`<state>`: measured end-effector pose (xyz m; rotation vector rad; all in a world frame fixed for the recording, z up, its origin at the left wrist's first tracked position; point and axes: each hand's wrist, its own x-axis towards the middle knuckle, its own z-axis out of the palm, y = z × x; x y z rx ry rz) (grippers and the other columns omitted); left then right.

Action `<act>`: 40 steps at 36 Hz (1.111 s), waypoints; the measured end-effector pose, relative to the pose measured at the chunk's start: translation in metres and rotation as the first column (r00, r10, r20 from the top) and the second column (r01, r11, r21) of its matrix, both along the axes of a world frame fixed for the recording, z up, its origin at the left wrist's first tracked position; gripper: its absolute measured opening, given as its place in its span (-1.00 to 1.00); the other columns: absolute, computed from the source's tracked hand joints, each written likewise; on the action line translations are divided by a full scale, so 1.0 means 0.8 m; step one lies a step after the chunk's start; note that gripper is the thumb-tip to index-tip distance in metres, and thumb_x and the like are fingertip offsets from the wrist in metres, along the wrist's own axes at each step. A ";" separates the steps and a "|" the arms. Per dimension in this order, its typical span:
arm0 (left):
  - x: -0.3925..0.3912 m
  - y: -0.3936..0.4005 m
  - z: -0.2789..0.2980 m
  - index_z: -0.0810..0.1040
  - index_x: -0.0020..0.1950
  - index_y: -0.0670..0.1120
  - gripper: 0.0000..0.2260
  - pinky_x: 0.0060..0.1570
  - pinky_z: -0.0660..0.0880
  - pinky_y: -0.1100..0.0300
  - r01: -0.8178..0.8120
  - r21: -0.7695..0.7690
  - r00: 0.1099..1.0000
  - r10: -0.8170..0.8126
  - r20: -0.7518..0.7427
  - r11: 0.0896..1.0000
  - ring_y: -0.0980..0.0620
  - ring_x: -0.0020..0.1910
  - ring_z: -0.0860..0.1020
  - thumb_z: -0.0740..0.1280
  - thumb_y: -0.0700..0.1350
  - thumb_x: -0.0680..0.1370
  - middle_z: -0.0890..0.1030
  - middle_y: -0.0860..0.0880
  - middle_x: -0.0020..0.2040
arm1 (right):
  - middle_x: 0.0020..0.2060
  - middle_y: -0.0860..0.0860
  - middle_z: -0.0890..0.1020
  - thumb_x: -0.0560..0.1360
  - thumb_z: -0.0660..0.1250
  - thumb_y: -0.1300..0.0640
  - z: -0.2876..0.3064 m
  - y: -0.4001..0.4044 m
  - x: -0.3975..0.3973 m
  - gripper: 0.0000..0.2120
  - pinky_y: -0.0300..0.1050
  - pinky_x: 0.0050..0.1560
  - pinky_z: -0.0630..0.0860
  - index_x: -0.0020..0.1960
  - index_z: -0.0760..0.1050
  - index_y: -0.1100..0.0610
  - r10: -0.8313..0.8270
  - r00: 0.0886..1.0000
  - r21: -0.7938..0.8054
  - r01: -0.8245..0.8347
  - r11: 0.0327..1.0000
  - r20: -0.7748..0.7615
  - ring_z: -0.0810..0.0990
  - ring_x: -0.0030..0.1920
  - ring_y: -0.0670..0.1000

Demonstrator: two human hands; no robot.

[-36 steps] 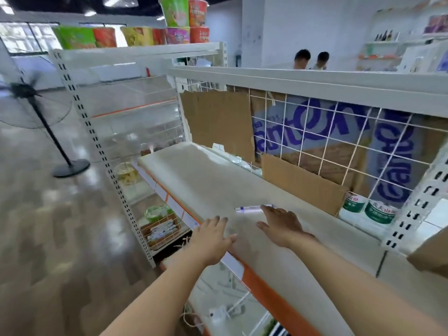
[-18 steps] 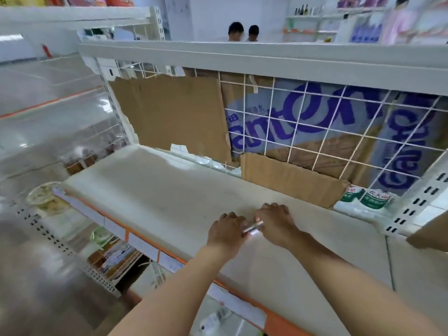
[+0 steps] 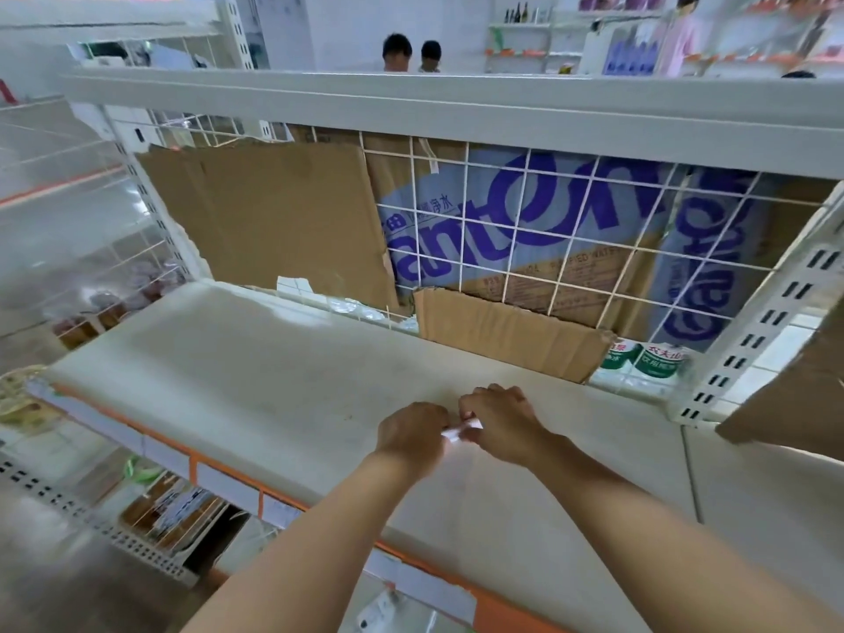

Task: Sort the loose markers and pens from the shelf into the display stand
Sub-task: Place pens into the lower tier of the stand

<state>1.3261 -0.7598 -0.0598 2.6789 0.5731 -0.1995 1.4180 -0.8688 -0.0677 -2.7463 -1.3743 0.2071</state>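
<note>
Head view: both hands meet over the shelf (image 3: pixel 283 381), near its front edge. The left hand (image 3: pixel 413 434) and right hand (image 3: pixel 500 422) each curl their fingers around a white pen (image 3: pixel 461 429), gripping it between them just above the shelf. Cardboard (image 3: pixel 507 340) leans against the wire back.

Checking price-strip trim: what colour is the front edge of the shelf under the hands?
Orange, with white label strips, on the pale shelf's front edge; head view.

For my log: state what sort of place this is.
Probably a shop: white metal retail shelf with orange price-label strip, white wire grid back panel, bottled goods on distant wall shelves.
</note>
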 end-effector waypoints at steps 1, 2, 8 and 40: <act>-0.001 -0.001 -0.002 0.56 0.09 0.00 -0.80 -0.11 0.35 0.23 -0.014 -0.001 1.000 0.014 0.011 1.000 -0.03 0.10 0.54 0.22 0.03 0.57 0.59 0.02 0.07 | 0.05 0.01 0.56 0.52 0.29 -0.10 0.002 -0.005 0.001 -0.73 -0.07 0.07 0.29 0.09 0.49 0.06 -0.043 0.999 0.030 0.043 0.999 -0.019 0.47 0.13 0.06; -0.002 -0.001 -0.003 0.55 -0.01 -0.01 -0.85 -0.15 0.35 0.24 -0.038 -0.016 0.999 0.039 0.029 0.999 -0.04 0.06 0.55 0.23 0.01 0.57 0.60 0.01 0.03 | 0.02 0.01 0.56 0.50 0.31 -0.12 0.004 -0.009 0.003 -0.71 -0.09 0.02 0.31 0.07 0.48 0.06 -0.097 0.994 0.069 0.100 0.993 -0.045 0.49 0.09 0.06; -0.001 -0.013 -0.005 0.39 -0.39 -0.03 -0.71 -0.41 0.27 0.24 -0.170 -0.283 0.960 0.223 0.169 0.944 0.00 -0.32 0.48 0.29 -0.09 0.53 0.46 0.06 -0.42 | -0.26 -0.02 0.59 0.43 0.44 -0.01 0.008 -0.027 0.006 -0.80 -0.17 -0.25 0.41 -0.10 0.53 0.11 -0.282 0.714 0.331 0.589 0.738 -0.640 0.56 -0.25 -0.01; 0.028 -0.099 0.011 0.59 -0.11 -0.04 -0.92 -0.22 0.51 -0.07 0.348 -0.604 0.819 0.081 0.568 0.717 -0.05 -0.33 0.49 0.35 -0.20 0.53 0.54 0.02 -0.34 | -0.41 -0.15 0.53 0.56 0.16 0.30 0.044 -0.208 -0.095 -0.87 -0.09 -0.31 0.27 -0.07 0.34 0.10 -0.794 0.551 0.736 0.644 0.207 -0.259 0.43 -0.35 0.05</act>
